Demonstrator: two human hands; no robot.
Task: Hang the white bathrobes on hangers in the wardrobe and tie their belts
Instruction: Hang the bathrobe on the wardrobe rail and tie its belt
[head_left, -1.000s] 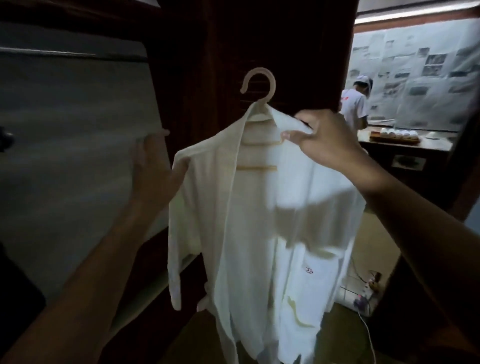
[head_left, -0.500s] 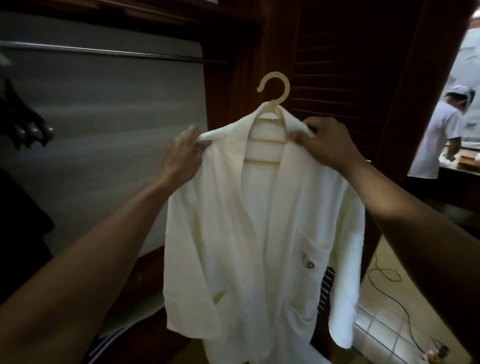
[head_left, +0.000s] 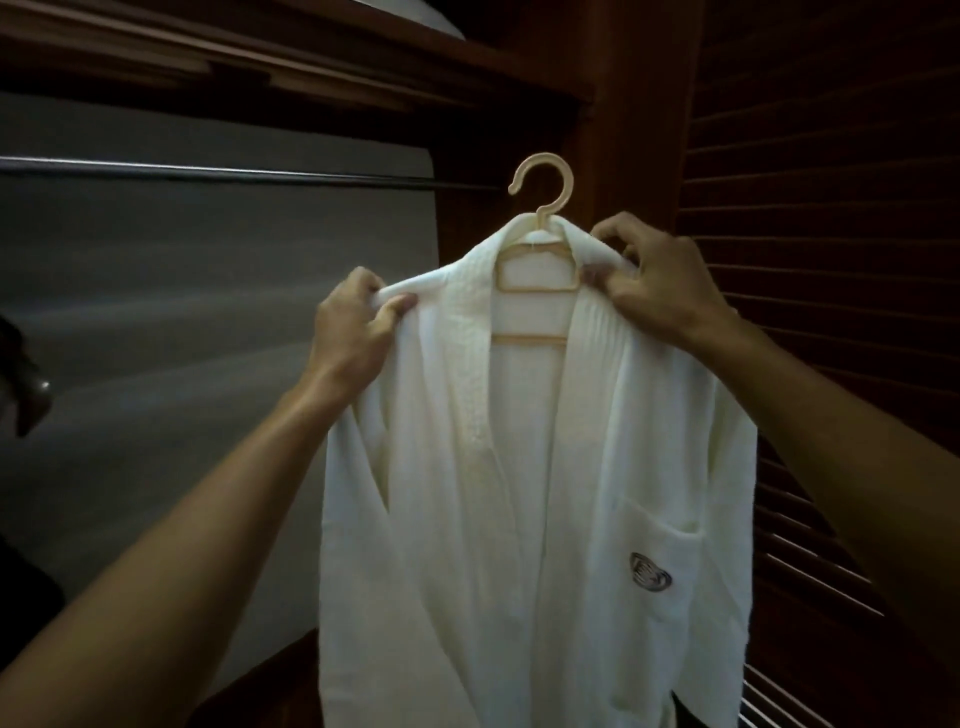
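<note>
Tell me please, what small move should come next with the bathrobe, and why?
Probably lift the bathrobe slightly and carry it left so the hanger hooks onto the rail. The robe already sits on the hanger, the left hand and right hand grip its shoulders, and the hook looks free, near the rail's right end.

Open space lies under the rail (head_left: 208, 174), in front of the grey back panel (head_left: 208, 312), across the wardrobe's left bay. A shelf board (head_left: 311, 67) sits close above the rail. The wooden upright (head_left: 602, 130) and louvred door (head_left: 831, 260) wall off the right. The bathrobe (head_left: 519, 493) curtains the bay's lower right, its hanger (head_left: 543, 182) hook before the upright. A dark object (head_left: 26, 395) juts in far left.
</note>
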